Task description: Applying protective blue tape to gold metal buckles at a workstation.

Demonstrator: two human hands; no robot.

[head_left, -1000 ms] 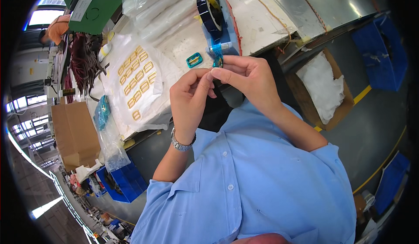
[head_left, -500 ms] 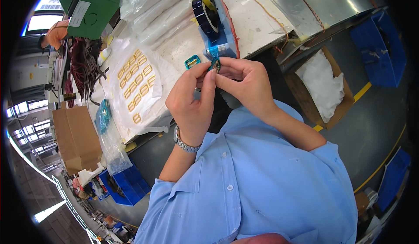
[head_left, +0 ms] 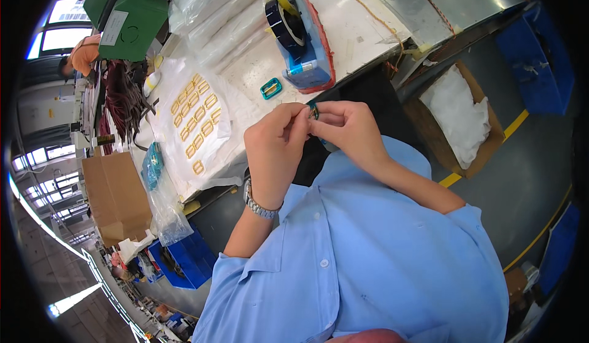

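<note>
In front of my chest, both hands meet at a small gold buckle partly wrapped in teal film (head_left: 313, 111). My left hand (head_left: 275, 139) pinches its left side between thumb and fingertips. My right hand (head_left: 351, 133) is closed on the opposite side, and the fingers cover much of the piece. Just beyond my hands lies another buckle, edged in teal (head_left: 270, 88), on the white table. A blue tape dispenser (head_left: 313, 58) carrying dark blue and yellow rolls stands farther off. Several bare gold buckles (head_left: 197, 167) lie in rows on a white sheet to the left.
Clear plastic bags (head_left: 211, 12) cover the far part of the table beside a green machine (head_left: 132, 18). A bag of teal pieces (head_left: 152, 165) is at the left edge, by a cardboard box (head_left: 116, 196). An open carton with white wrapping (head_left: 454, 122) sits at the right.
Both hands have drawn back from the dispenser toward my body, carrying the buckle. The strip of blue film at the dispenser no longer reaches the hands.
</note>
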